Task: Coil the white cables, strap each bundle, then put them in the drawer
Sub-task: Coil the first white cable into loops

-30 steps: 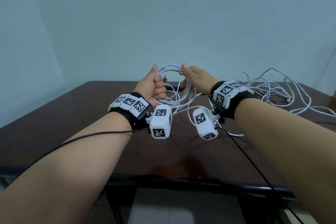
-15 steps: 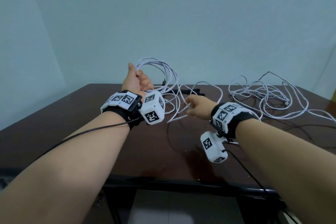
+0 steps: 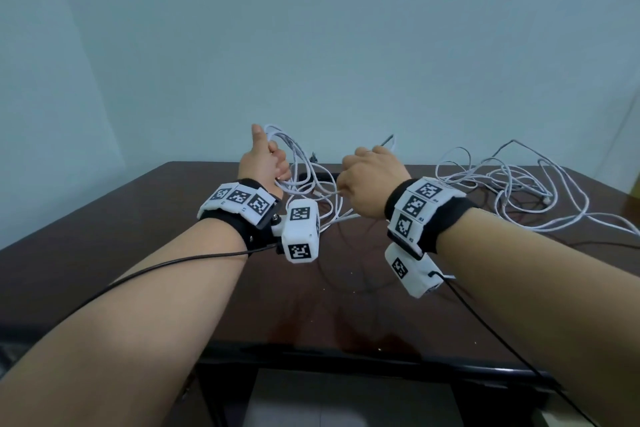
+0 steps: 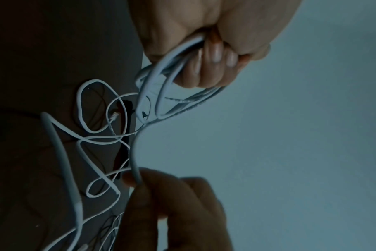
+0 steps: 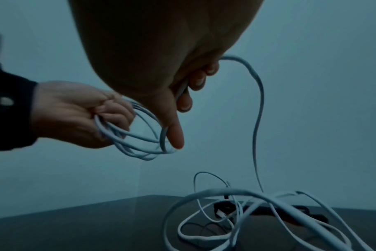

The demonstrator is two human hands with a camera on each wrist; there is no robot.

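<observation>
Above the dark brown glossy wooden table (image 3: pixel 145 236), the left hand (image 3: pixel 265 163) is raised with its fingers curled tight round a bundle of thin white cable loops (image 3: pixel 298 163), thumb pointing up. The right hand (image 3: pixel 372 184), just right of it and apart from it, pinches a free length of the same white cable, which runs from the coil, through its curled fingers (image 5: pixel 196 79), and down to slack turns lying on the table. On the far right of the table a loose tangle of more thin white cables (image 3: pixel 526 191) sprawls, well apart from both hands. Each wrist wears a black band with white marker tiles (image 3: pixel 239 199).
</observation>
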